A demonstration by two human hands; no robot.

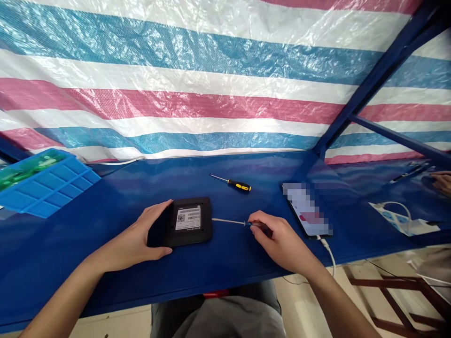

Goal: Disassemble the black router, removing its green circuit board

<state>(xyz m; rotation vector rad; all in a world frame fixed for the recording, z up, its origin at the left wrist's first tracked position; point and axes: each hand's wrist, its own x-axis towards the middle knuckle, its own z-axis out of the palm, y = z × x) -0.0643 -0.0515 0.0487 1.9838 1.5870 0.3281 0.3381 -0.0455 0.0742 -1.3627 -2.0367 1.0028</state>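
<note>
A small black box [190, 220] with a white barcode label lies flat on the blue table [105, 263]. My left hand [144, 234] clasps its left side, thumb at the near edge and fingers at the far edge. My right hand [278, 237] is closed round the handle of a thin screwdriver [229, 221], whose metal shaft points left and whose tip reaches the box's right edge. A second screwdriver [234, 184] with a yellow and black handle lies loose on the table behind.
A phone [308, 211] with a white cable lies right of my right hand. A blue compartment tray [49, 185] holding green parts stands at the far left. Another person's hand [442, 180] shows at the far right edge, near white packets [401, 218]. A striped tarp hangs behind.
</note>
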